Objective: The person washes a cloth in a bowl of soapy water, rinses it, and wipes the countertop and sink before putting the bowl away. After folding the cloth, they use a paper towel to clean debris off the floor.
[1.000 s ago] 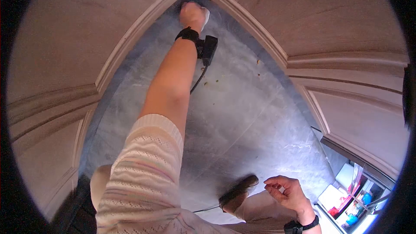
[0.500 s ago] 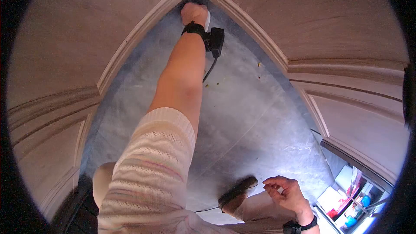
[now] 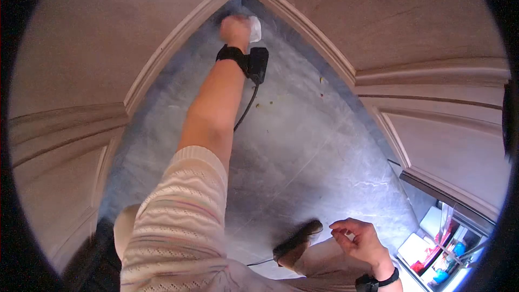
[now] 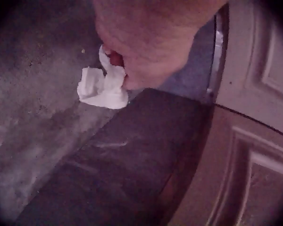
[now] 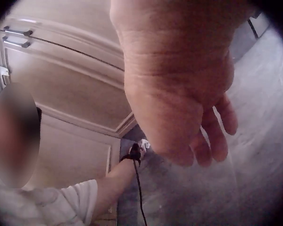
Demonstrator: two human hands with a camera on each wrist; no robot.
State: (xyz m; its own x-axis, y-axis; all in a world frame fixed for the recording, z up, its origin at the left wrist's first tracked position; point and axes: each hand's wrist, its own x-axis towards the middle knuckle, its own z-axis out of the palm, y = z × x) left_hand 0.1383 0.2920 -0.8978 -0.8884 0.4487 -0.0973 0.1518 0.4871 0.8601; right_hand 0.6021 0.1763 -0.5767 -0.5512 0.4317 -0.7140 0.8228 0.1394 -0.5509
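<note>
My left hand (image 3: 236, 31) reaches far out to the corner where two cabinet fronts meet. It grips a crumpled white tissue (image 4: 104, 89) close over the grey marbled floor (image 3: 303, 146). In the left wrist view, part of the tissue sticks out beyond the curled fingers, the rest being hidden in the hand. Down at the lower right of the head view, my right hand (image 3: 361, 242) hovers near my knee, its fingers loosely bent and holding nothing. The right wrist view shows this hand (image 5: 174, 89) large, with the left arm stretched out behind it.
Small yellowish crumbs (image 3: 257, 105) lie on the floor, and another bit (image 3: 321, 80) is by the right cabinet (image 3: 427, 27). The left cabinet (image 3: 108, 38) borders the other side. A dark shoe (image 3: 297, 243) and a lit open compartment (image 3: 443, 249) with colourful items are at lower right.
My left hand first shifted slightly right, then came back left and a little away from the corner, and more of the tissue shows beside it. The right hand has stayed in place.
</note>
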